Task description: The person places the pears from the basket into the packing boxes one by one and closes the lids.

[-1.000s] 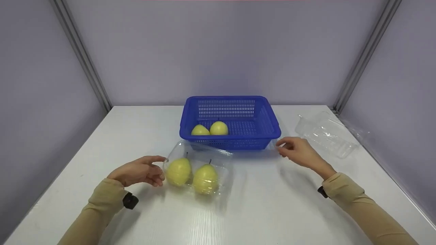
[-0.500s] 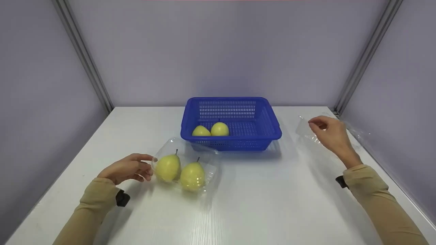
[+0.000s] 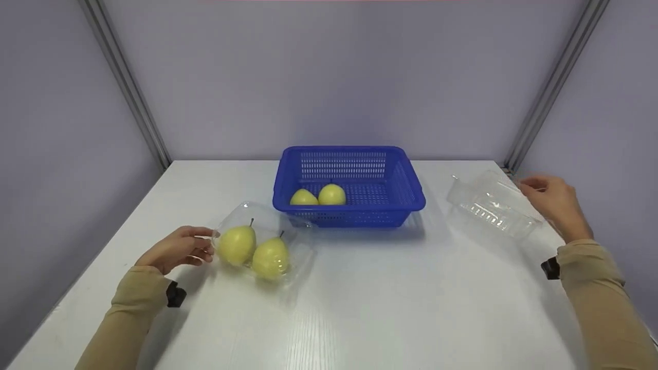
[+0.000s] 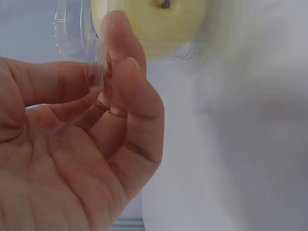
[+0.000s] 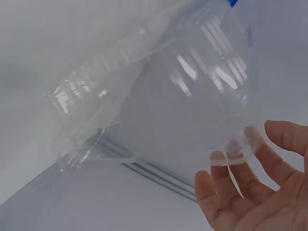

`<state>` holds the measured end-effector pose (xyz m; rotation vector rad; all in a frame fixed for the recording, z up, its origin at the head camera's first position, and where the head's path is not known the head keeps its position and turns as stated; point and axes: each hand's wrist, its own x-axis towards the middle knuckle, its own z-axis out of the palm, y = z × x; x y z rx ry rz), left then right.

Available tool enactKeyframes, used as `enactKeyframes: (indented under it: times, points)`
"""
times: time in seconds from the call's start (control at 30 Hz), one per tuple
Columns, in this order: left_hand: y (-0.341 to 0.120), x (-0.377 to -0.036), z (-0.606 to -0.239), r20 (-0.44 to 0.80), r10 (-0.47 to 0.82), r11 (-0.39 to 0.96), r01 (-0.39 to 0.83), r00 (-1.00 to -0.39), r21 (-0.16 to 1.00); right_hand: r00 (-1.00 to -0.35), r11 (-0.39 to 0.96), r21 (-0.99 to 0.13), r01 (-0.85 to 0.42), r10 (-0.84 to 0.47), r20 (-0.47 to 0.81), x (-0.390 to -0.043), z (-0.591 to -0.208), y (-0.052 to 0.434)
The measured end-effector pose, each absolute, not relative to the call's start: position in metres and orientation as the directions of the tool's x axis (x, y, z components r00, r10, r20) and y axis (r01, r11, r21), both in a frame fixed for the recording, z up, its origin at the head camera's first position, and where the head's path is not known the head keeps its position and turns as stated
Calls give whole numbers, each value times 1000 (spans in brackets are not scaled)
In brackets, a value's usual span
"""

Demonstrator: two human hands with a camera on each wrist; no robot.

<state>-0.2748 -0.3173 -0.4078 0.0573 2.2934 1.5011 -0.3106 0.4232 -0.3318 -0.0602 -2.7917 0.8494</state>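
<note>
A clear plastic box (image 3: 295, 257) with two yellow pears (image 3: 237, 245) (image 3: 270, 258) lies at the front left of the white table (image 3: 390, 298). My left hand (image 3: 180, 249) pinches its left rim. The left wrist view shows the thin clear rim (image 4: 72, 29) between thumb and fingers of that hand (image 4: 103, 72), with one pear (image 4: 149, 24) just beyond. At the far right my right hand (image 3: 552, 200) holds the end of an empty clear box (image 3: 488, 205). Its corner (image 5: 231, 151) sits between thumb and fingers of the right hand (image 5: 238, 159).
A blue slotted basket (image 3: 349, 217) stands at the back middle with two more pears (image 3: 303, 197) (image 3: 331, 194) inside. Grey walls with metal corner posts close the table on three sides. The right table edge runs close by the empty box.
My left hand has drawn the pear box leftward, away from the basket. My right hand has moved from the basket's right corner out to the empty box's far end.
</note>
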Motion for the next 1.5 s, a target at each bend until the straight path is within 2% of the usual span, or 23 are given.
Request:
enactKeyframes:
  times: [0.27,0.5,0.83,0.93,1.17,1.5]
  points:
    - [-328,-278,-407,-285,216,412,-177,-934,894,-996,830,-552,85,71,-47,-314,-347,449]
    - [-337,-280,-409,-282,155,396,-202,-947,896,-989,867,-496,45,-33,-147,-318,-359,450]
    - [-358,-283,-412,-278,33,334,-252,-960,909,-990,942,-317,-107,-131,-57,-327,-401,446]
    - [-364,-282,-412,-277,15,307,-259,-961,916,-993,958,-273,-82,-103,-63,-327,-408,444]
    - [-369,-283,-411,-278,-45,249,-281,-959,927,-993,962,-271,0,-32,-114,-326,-415,440]
    - [-360,-289,-411,-282,-79,152,-291,-956,944,-1000,965,-261,0,-3,-8,-324,-422,438]
